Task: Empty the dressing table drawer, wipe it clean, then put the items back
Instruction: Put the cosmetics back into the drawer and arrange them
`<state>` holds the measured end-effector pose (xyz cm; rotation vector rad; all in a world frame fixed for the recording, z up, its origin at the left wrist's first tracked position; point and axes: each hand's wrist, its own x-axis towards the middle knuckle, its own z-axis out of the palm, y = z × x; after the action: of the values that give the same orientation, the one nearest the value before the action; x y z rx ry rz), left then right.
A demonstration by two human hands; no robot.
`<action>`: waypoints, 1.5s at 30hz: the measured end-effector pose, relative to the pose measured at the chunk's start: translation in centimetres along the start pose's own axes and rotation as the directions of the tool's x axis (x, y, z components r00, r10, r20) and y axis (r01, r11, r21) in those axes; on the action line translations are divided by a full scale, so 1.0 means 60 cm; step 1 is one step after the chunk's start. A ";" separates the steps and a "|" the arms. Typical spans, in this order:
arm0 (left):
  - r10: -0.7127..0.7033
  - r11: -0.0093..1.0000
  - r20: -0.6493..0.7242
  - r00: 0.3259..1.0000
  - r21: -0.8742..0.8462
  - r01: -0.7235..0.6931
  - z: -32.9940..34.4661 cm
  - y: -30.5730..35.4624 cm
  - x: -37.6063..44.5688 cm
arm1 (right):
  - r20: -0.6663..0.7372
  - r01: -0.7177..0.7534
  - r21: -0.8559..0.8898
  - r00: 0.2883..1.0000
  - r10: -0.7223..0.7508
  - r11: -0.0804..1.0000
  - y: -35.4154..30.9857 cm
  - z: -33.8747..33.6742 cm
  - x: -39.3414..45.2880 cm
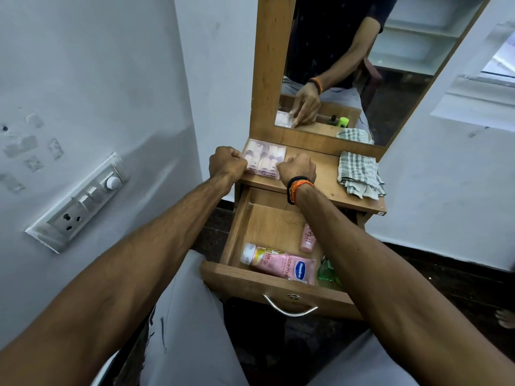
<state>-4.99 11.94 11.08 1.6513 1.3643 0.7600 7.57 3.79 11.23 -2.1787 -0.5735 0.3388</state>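
A clear plastic box of pale pink and lilac items lies at the back left of the wooden dressing table top. My left hand grips its left edge and my right hand grips its right front corner. Below, the drawer stands pulled out. A pink Vaseline lotion bottle lies along its front, a small pink bottle sits near the right, and a green item is partly hidden by my right forearm. A checked cloth lies crumpled on the top's right side.
A tall mirror rises behind the table top and reflects my hand and the cloth. A wall switch panel is at the left. My grey-clad knees sit under the drawer, whose metal handle faces me.
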 end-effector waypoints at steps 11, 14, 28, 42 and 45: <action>-0.163 0.923 0.156 0.974 -0.324 0.206 -0.026 -0.014 -0.040 | 0.121 -0.223 0.261 0.973 0.197 0.939 0.027 -0.022 -0.017; -0.161 0.874 0.250 0.955 -0.413 0.255 -0.037 -0.025 -0.059 | 0.214 -0.267 0.365 0.957 0.198 0.892 0.054 -0.027 -0.017; -0.048 0.974 0.531 0.846 -0.164 0.159 -0.056 -0.068 -0.157 | 0.396 -0.396 0.526 0.897 0.196 0.752 0.143 -0.116 -0.145; -0.016 0.939 0.427 0.904 0.316 -0.132 0.031 -0.073 -0.163 | 0.241 -0.264 0.067 0.940 0.241 0.962 0.195 -0.031 -0.088; -0.031 0.948 0.424 0.905 0.299 -0.107 0.043 -0.072 -0.162 | 0.207 -0.267 -0.005 0.942 0.262 0.964 0.204 -0.015 -0.080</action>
<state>-6.92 2.12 6.61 1.9576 1.1785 0.1779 7.30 -5.93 2.34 -2.2155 -0.3843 0.7198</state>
